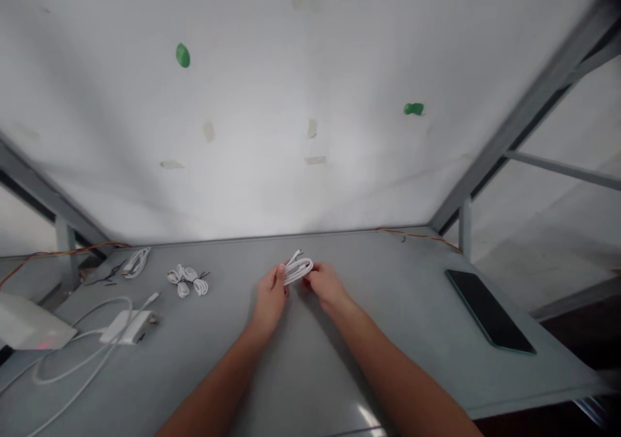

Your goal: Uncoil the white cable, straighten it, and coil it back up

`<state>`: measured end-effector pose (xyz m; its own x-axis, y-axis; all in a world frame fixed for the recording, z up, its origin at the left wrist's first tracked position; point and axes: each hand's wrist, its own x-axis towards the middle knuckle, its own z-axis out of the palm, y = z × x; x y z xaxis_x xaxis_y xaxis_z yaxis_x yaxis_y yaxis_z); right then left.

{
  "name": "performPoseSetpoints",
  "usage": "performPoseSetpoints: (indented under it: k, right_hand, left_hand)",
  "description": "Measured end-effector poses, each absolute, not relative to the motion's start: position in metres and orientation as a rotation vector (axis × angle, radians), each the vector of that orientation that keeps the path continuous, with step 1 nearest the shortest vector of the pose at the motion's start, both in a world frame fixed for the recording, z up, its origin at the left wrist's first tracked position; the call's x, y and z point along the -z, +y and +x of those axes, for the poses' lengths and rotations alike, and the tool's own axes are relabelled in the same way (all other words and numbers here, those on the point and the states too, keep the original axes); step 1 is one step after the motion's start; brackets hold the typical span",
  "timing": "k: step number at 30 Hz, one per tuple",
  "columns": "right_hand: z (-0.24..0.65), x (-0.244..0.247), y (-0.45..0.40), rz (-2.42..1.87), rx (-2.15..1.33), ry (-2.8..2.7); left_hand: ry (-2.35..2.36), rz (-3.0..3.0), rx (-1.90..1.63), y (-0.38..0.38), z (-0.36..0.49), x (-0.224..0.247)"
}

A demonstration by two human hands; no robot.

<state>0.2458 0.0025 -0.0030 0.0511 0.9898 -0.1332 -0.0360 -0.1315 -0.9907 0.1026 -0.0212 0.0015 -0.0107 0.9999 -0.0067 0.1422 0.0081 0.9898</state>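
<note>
My left hand [270,297] and my right hand [327,286] hold a coiled white cable [298,271] between them, above the middle of the grey table [330,353]. Its looped bundle runs from one hand to the other, and a plug end sticks up at the far side. To the left lie several small white cable bundles [187,280] with dark ties, and a looser white cable coil [136,262] sits near the back edge.
A white power adapter [127,327] with long white cables lies at the left, beside a white box [29,322] on the table's edge. A black tablet [490,311] lies at the right. Thin orange wire [417,238] runs along the back edge, before a white wall on grey metal framing [524,107].
</note>
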Motion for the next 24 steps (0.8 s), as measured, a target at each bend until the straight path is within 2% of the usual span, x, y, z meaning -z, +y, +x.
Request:
performPoseSetpoints:
  k: [5,11,17,24]
  right_hand:
    - [0.236,0.007,-0.01,-1.332,-1.142,-1.201]
    - [0.241,0.011,0.0,-1.608,-0.855,-1.201]
    - [0.239,0.004,-0.005,-1.505,-0.568,-1.412]
    - [0.229,0.0,-0.015,-1.451,-0.606,-1.576]
  left_hand:
    - [1.4,1.352,-1.145,-0.016,0.097,0.002]
    - [1.218,1.211,-1.247,-0.017,0.101,-0.002]
    - [1.061,1.014,-1.178,-0.019,0.107,0.0]
    - [1.072,0.963,-1.206,-0.015,0.102,0.002]
